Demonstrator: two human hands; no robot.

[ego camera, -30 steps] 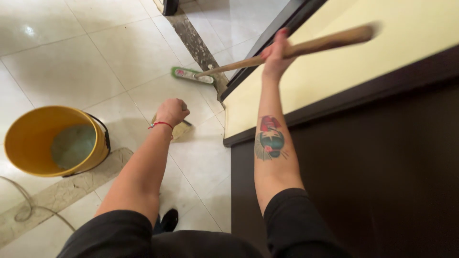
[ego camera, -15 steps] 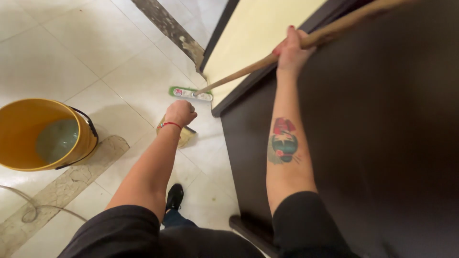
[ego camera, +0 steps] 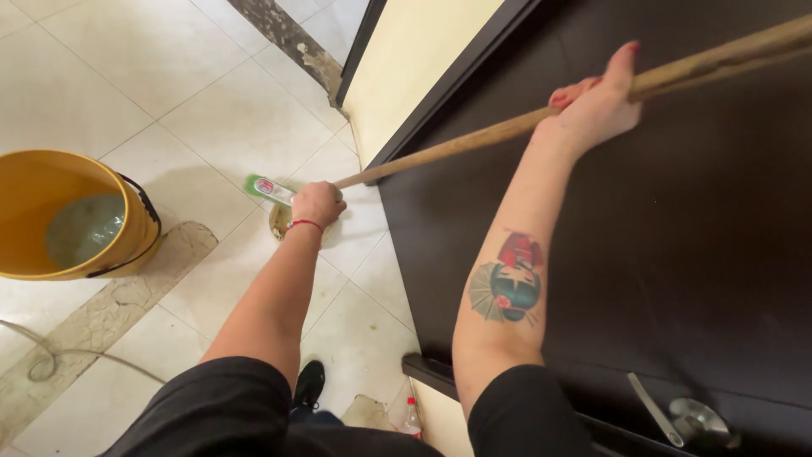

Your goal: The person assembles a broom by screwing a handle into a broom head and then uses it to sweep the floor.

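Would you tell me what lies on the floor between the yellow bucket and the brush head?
In the head view, only bare pale floor tiles lie between the yellow bucket and the brush head; nothing stands there.

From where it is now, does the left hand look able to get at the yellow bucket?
Probably yes. The left hand is low on the broom handle, and only bare tiled floor lies between it and the yellow bucket to its left. It would have to leave its grip on the handle first.
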